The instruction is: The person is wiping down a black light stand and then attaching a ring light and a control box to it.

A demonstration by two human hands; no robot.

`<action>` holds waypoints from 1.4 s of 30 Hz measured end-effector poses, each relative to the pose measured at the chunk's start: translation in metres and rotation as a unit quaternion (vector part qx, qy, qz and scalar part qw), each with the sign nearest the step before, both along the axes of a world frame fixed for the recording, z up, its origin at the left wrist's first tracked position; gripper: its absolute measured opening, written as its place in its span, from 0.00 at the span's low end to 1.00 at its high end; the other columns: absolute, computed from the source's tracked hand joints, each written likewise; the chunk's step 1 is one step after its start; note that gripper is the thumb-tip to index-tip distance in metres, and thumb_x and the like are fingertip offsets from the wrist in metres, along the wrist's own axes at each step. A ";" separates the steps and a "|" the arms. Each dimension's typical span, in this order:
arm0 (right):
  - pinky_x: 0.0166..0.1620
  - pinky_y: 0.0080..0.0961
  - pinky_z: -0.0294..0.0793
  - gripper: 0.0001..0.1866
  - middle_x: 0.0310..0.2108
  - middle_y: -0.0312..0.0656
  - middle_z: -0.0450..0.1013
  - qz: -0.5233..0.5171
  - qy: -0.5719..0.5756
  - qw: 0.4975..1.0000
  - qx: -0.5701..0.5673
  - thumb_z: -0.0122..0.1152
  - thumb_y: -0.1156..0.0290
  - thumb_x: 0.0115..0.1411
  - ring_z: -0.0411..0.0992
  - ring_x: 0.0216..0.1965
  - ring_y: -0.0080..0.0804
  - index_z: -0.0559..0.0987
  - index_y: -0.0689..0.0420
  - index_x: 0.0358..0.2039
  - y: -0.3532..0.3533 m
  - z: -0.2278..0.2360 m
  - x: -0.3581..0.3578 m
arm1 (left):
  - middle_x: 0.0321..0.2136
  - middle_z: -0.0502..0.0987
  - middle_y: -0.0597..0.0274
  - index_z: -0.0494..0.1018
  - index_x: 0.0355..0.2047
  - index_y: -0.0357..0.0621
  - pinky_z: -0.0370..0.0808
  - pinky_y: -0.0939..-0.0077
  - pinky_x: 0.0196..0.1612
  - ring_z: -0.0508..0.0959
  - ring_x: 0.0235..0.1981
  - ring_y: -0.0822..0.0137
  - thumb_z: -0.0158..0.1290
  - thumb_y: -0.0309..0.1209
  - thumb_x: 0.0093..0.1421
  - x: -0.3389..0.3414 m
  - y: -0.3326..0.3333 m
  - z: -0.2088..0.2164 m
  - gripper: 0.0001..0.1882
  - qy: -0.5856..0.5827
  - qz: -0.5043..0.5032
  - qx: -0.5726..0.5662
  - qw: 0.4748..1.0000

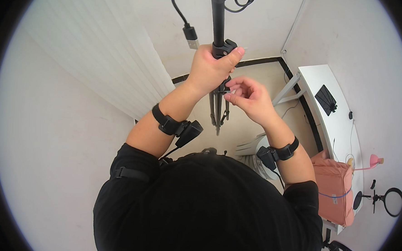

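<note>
A black tripod (219,24) stands upright in front of me, its legs (217,109) reaching down toward the floor. My left hand (209,69) is closed around its column, just below a black collar clamp with the thumb laid across the front. Lower down, my right hand (252,98) has its thumb and fingertips pinched at a second black collar (224,85). The small part between those fingertips is mostly hidden. A black cable with a USB plug (192,37) dangles beside the column, left of it and above my left wrist.
Along the right wall runs a white table (319,77) carrying a black tablet-like panel (325,100) and a pink lamp (375,160). A pink fabric bag (334,189) stands near my right elbow. White curtains (101,34) hang at left. A whitish round container (258,158) is below my right forearm.
</note>
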State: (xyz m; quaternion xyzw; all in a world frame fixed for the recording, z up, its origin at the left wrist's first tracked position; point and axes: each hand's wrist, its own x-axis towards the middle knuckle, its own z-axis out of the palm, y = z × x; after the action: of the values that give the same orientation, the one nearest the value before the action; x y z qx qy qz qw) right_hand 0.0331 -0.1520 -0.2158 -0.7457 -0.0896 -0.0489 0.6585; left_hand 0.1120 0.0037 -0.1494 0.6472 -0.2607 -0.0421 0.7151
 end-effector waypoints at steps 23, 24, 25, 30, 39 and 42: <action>0.46 0.34 0.73 0.15 0.43 0.39 0.75 -0.147 -0.205 0.959 -0.133 0.73 0.72 0.52 0.72 0.44 0.39 0.79 0.56 0.39 0.019 0.018 -0.002 | 0.15 0.71 0.69 0.72 0.21 0.41 0.63 0.82 0.18 0.69 0.14 0.78 0.62 0.39 0.65 -0.006 -0.003 0.001 0.19 -0.019 0.011 0.016 1.000; 0.48 0.36 0.72 0.15 0.42 0.40 0.75 -0.145 -0.238 0.946 -0.165 0.73 0.71 0.52 0.71 0.46 0.41 0.79 0.56 0.39 0.019 0.013 0.005 | 0.16 0.72 0.69 0.73 0.21 0.40 0.63 0.82 0.18 0.69 0.15 0.79 0.62 0.38 0.65 -0.005 -0.005 -0.001 0.19 -0.015 0.002 0.000 1.000; 0.50 0.38 0.71 0.15 0.42 0.40 0.75 -0.143 -0.271 0.931 -0.198 0.74 0.70 0.52 0.71 0.47 0.43 0.80 0.56 0.39 0.019 0.009 0.009 | 0.16 0.72 0.69 0.73 0.21 0.40 0.63 0.82 0.18 0.69 0.15 0.79 0.62 0.38 0.65 -0.005 -0.007 -0.001 0.19 -0.016 -0.001 0.001 1.000; 0.49 0.38 0.73 0.16 0.39 0.41 0.79 -0.150 -0.244 0.932 -0.223 0.76 0.67 0.52 0.74 0.42 0.45 0.82 0.58 0.39 0.022 0.007 0.005 | 0.16 0.72 0.68 0.73 0.21 0.40 0.63 0.81 0.18 0.68 0.15 0.79 0.62 0.38 0.64 -0.002 -0.005 -0.008 0.19 0.011 -0.019 0.007 1.000; 0.24 0.30 0.64 0.15 0.16 0.42 0.71 -0.145 -0.097 0.949 -0.261 0.72 0.61 0.60 0.61 0.14 0.25 0.86 0.51 0.46 0.026 0.024 -0.002 | 0.14 0.69 0.73 0.70 0.16 0.43 0.64 0.78 0.21 0.66 0.17 0.80 0.63 0.39 0.62 -0.003 -0.005 -0.006 0.22 0.023 0.011 0.003 1.000; 0.34 0.30 0.76 0.24 0.35 0.43 0.82 -0.105 0.029 0.955 -0.276 0.74 0.63 0.56 0.77 0.28 0.36 0.81 0.57 0.52 0.027 0.027 0.003 | 0.16 0.71 0.70 0.71 0.19 0.41 0.64 0.80 0.20 0.68 0.16 0.79 0.62 0.38 0.64 0.002 -0.006 -0.006 0.20 -0.005 0.021 -0.001 1.000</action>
State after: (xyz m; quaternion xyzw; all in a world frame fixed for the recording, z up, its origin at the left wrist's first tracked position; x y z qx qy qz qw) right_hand 0.0360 -0.1248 -0.1886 -0.9045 -0.0018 -0.0701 0.4206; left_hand 0.1144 -0.0022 -0.1555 0.6520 -0.2500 -0.0235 0.7154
